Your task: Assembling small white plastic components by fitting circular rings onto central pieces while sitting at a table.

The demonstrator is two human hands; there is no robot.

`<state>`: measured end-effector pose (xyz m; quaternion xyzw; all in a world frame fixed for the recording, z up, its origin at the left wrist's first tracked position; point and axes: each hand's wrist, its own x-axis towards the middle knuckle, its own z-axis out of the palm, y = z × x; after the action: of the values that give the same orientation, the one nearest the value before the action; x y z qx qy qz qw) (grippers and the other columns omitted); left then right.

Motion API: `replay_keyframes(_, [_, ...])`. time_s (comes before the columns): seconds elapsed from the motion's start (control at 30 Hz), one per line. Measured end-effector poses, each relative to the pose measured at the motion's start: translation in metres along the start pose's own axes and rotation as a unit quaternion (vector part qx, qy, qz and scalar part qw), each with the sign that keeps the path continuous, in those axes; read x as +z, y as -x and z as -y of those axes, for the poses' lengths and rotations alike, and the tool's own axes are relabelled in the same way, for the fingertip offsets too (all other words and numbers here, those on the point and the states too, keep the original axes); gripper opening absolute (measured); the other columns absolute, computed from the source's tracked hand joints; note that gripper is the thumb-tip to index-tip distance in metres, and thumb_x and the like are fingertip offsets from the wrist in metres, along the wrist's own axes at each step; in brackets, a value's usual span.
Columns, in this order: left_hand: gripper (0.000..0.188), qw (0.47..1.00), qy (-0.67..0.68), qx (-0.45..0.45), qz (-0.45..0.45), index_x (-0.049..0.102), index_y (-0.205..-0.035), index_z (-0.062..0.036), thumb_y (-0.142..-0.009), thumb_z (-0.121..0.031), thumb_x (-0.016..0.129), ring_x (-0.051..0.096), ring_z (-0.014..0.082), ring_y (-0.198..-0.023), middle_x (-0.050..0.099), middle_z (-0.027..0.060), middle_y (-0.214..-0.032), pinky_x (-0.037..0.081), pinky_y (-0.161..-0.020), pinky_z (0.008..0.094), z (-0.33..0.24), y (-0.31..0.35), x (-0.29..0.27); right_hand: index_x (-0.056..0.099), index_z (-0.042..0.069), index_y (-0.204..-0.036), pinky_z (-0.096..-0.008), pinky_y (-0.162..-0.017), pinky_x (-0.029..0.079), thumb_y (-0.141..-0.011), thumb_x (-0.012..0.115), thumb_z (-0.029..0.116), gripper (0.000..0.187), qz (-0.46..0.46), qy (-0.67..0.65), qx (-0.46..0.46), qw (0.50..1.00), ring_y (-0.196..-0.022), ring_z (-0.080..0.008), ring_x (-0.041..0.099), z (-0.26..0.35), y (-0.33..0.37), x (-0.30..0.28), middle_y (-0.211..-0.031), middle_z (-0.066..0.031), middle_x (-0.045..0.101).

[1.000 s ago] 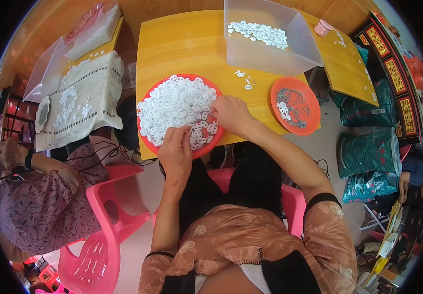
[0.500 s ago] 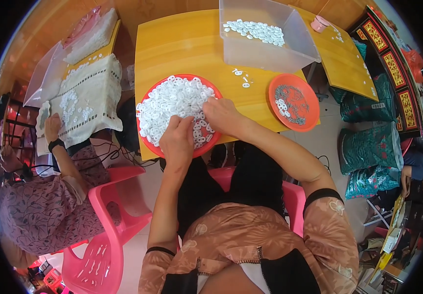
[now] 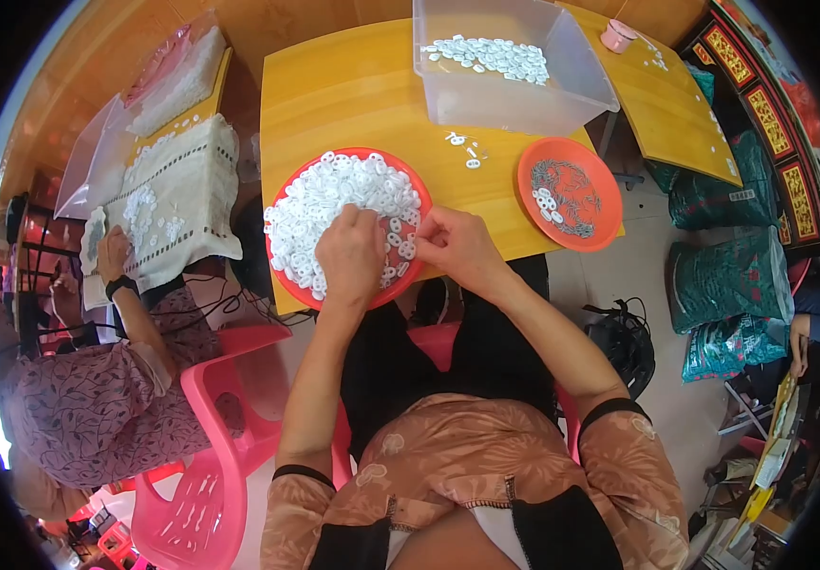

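Note:
A round red basin heaped with small white oval plastic pieces with holes stands at the front of the yellow table. My left hand is over the heap, its fingers curled down among the pieces; what they hold is hidden. Beside it, at the basin's right rim, my right hand is closed in a pinch, and anything in it is too small to name. Farther right lies an orange-red plate with thin grey metal pieces and several white oval pieces.
A clear plastic bin with white pieces stands at the back of the yellow table. Loose pieces lie before it. On the left a co-worker's hand is at a cloth-covered table. Green sacks stand right.
My right hand has drawn away from the heap toward the basin's right rim. My left hand has shifted slightly right and stays over the pieces.

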<state>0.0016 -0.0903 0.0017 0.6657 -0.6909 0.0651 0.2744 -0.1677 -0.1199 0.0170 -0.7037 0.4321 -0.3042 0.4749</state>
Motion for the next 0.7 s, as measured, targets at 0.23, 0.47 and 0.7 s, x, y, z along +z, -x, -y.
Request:
replay_keyframes(0.23, [0.014, 0.723, 0.585, -0.365, 0.033, 0.064, -0.093, -0.0008, -0.084, -0.012, 0.061, 0.051, 0.0055, -0.058, 0.065, 0.0032, -0.078, 0.037, -0.049, 0.0211, -0.006, 0.012, -0.031, 0.065, -0.003, -0.099, -0.0198, -0.068, 0.048, -0.082, 0.061, 0.003, 0.018, 0.006, -0.204, 0.050, 0.978, -0.078, -0.0069, 0.060, -0.002, 0.011, 0.013, -0.086, -0.0039, 0.066])
replay_keyframes(0.47, [0.013, 0.631, 0.666, -0.397, 0.023, 0.063, -0.094, -0.0005, -0.084, -0.010, 0.061, 0.052, 0.0059, -0.056, 0.064, 0.0039, -0.077, 0.037, -0.050, 0.0178, -0.016, 0.032, -0.041, 0.066, -0.003, -0.095, -0.0208, -0.062, 0.046, -0.082, 0.062, 0.005, 0.015, -0.006, -0.218, -0.008, 0.976, -0.069, -0.0056, 0.056, 0.014, 0.009, 0.023, -0.079, -0.0034, 0.065])
replay_keyframes(0.7, [0.013, 0.685, 0.623, -0.377, 0.007, 0.061, -0.095, 0.0002, -0.086, -0.009, 0.060, 0.057, 0.0071, -0.060, 0.064, 0.0046, -0.076, 0.043, -0.055, 0.0171, -0.028, 0.039, -0.040, 0.065, -0.002, -0.092, -0.0203, -0.059, 0.046, -0.081, 0.062, 0.004, 0.013, -0.009, -0.149, -0.045, 0.988, -0.066, -0.0058, 0.056, 0.026, 0.012, 0.023, -0.076, -0.0038, 0.063])
